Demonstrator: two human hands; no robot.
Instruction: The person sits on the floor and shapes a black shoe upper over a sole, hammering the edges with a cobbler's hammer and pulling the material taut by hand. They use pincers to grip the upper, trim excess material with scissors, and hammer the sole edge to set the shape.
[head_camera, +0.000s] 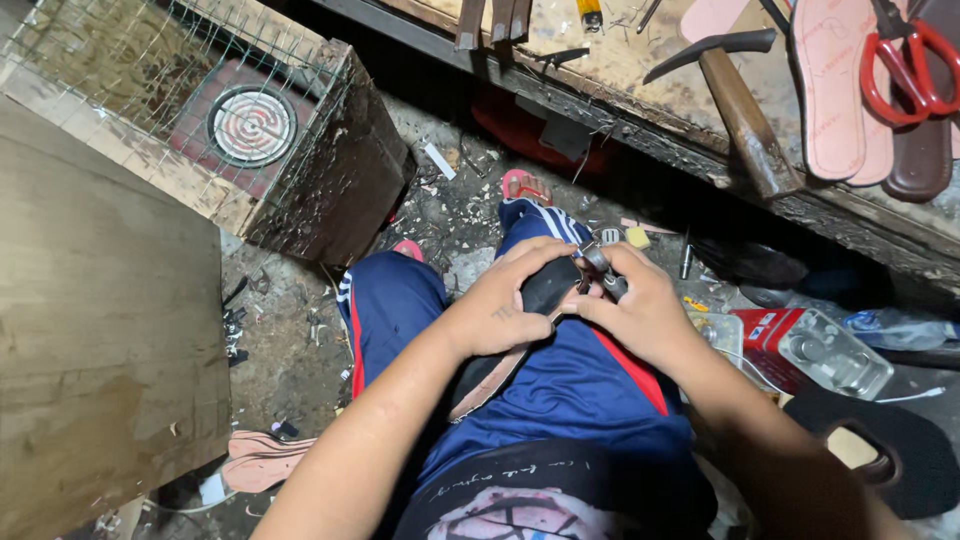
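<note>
My fingers (540, 262) curl over the black shoe piece (548, 285) on my lap, left hand (500, 305) gripping its left side. My right hand (640, 310) closes around pliers (600, 268) at its far right edge.

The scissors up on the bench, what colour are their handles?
Red handles on the scissors, seen in the head view.

From my feed, the dark shoe piece (548, 285) is mostly covered by both hands, so I can't tell its shape. At 1 o'clock, scissors (908, 65) and pink insoles (835, 95) get cut off by the top edge; the small metal tool (600, 268) is too small to ID.
</note>
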